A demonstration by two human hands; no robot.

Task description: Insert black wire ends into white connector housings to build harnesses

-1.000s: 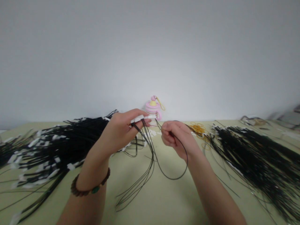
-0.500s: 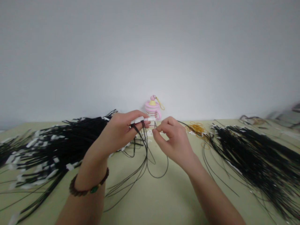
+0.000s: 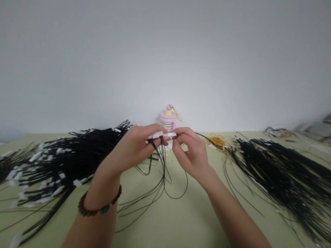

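My left hand (image 3: 128,151) holds several white tags (image 3: 158,135) across its fingers, with thin black cords (image 3: 161,175) threaded between the fingers and hanging down in loose loops. My right hand (image 3: 190,151) is close against the fingertips of my left hand. Its thumb and fingers pinch a black cord at the end of the white tags. The pinched end is partly hidden by my fingers. A beaded bracelet (image 3: 99,204) with a green bead circles my left wrist.
Large heaps of black cords with white tags lie on the pale green table (image 3: 181,220), one on the left (image 3: 64,160) and one on the right (image 3: 280,172). A pink-and-yellow toy (image 3: 168,117) and orange rubber bands (image 3: 217,140) stand beyond my hands.
My right hand has moved left and now meets my left fingertips at the white tags. The cord loop under my hands has drawn in and shortened.
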